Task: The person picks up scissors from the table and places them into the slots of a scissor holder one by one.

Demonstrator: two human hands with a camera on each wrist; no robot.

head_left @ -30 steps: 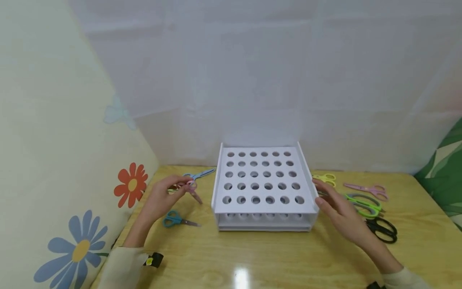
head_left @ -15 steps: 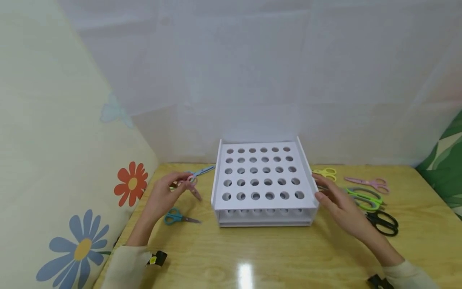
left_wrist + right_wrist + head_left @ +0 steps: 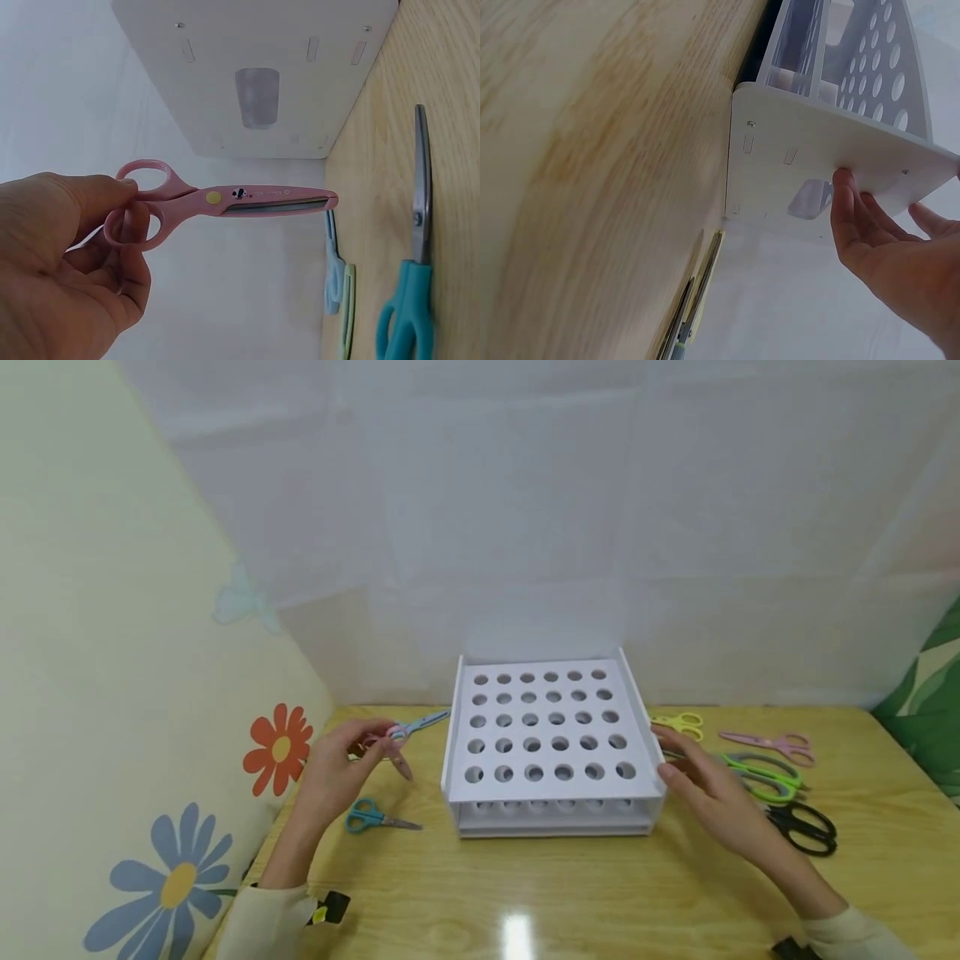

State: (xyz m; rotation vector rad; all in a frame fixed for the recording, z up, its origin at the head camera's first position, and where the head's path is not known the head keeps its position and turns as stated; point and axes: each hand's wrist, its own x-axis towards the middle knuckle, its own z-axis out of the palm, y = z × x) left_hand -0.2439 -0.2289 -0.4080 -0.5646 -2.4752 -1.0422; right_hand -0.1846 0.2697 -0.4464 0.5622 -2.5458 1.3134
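In the left wrist view, my left hand point(image 3: 67, 247) pinches a pair of pink scissors point(image 3: 262, 193) by the finger loops, thumb on top. The blades are closed and point away from the hand. Seen from the head, this hand point(image 3: 337, 768) is left of a white rack point(image 3: 517, 787) with rows of round holes in its sloped top. My right hand point(image 3: 716, 802) is at the rack's right side. Its fingertips point(image 3: 844, 178) touch the outer panel point(image 3: 769, 161) near the oval cut-out, with the fingers relaxed.
Teal scissors point(image 3: 365, 816) and light blue scissors point(image 3: 427, 721) lie left of the rack. Right of it are yellow scissors point(image 3: 688, 721), pink-purple scissors point(image 3: 780, 743), green and grey scissors point(image 3: 780, 787) and black scissors point(image 3: 813, 845). A white sheet point(image 3: 525, 527) hangs behind the table.
The head view shifts slightly. The pink scissors stay in my left hand, their blades swinging a little to the left. My right hand keeps its place against the rack's side.
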